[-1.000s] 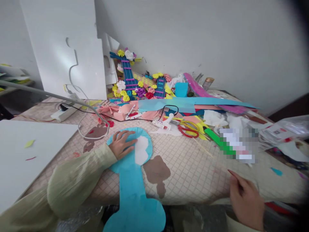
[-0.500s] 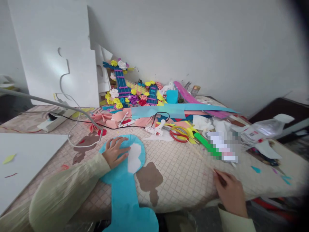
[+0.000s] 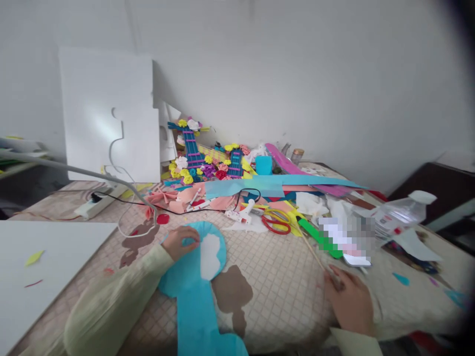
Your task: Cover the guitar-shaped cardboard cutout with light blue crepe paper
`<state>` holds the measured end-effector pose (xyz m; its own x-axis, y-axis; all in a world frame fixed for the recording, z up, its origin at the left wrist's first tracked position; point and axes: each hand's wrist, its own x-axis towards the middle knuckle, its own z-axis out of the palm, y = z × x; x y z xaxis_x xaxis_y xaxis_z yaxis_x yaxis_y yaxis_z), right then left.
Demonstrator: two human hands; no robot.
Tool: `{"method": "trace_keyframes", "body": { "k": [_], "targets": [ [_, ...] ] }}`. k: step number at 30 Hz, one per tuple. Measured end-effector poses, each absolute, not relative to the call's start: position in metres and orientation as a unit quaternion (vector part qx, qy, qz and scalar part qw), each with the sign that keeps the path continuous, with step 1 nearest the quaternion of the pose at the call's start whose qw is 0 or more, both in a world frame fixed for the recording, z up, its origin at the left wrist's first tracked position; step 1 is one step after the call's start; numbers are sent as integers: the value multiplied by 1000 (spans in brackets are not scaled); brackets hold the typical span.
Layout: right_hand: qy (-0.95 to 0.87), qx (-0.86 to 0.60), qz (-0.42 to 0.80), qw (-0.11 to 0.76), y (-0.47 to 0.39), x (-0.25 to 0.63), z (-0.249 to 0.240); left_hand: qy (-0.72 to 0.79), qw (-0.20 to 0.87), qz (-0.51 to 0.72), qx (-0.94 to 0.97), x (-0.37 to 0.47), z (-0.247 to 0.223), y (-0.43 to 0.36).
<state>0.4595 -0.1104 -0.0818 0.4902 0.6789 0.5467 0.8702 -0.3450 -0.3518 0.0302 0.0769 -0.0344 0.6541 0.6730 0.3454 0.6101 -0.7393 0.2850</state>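
Note:
A guitar-like shape covered in blue paper point(image 3: 196, 316) lies at the table's front, with a pale, uneven-edged patch point(image 3: 210, 257) in its round end. My left hand point(image 3: 180, 243) rests on that round end, fingers curled and closed at the blue paper beside the patch; the fingertips are partly hidden. At the right, my right hand point(image 3: 349, 299) is closed around the lower end of a thin wooden stick point(image 3: 313, 251). The stick slants up and left toward red-and-yellow scissors point(image 3: 276, 221). A white glue gun point(image 3: 241, 213) lies left of the scissors.
A grey cable arm point(image 3: 92, 175) crosses at left above a white board point(image 3: 48, 277) and a power strip point(image 3: 100, 200). Paper flowers and scraps point(image 3: 208, 170) pile up at the back. A green cutter point(image 3: 321, 238), a blurred phone and a plastic bottle point(image 3: 403, 215) lie right.
My left hand has gone from spread flat to curled fingers on the blue paper. My right hand still holds the stick, slightly turned. The view has tilted up a little.

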Motion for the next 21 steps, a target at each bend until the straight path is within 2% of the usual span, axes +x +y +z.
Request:
{"method": "trace_keyframes", "body": {
  "k": [3,6,13,16,21],
  "targets": [
    [-456,-806,-94,364,-102,437,-68,398,109,252,875,14,-33,69],
    [-481,-775,36,408,-102,399,-57,474,118,294,822,-7,-34,60],
    [-485,-588,484,430,-105,289,-51,612,217,349,676,-26,-46,59],
    [-472,-508,562,451,-104,260,-51,615,281,381,630,-20,-45,61],
    [-431,-452,624,469,-98,248,-50,615,368,423,555,-13,-38,65]
  ]
}}
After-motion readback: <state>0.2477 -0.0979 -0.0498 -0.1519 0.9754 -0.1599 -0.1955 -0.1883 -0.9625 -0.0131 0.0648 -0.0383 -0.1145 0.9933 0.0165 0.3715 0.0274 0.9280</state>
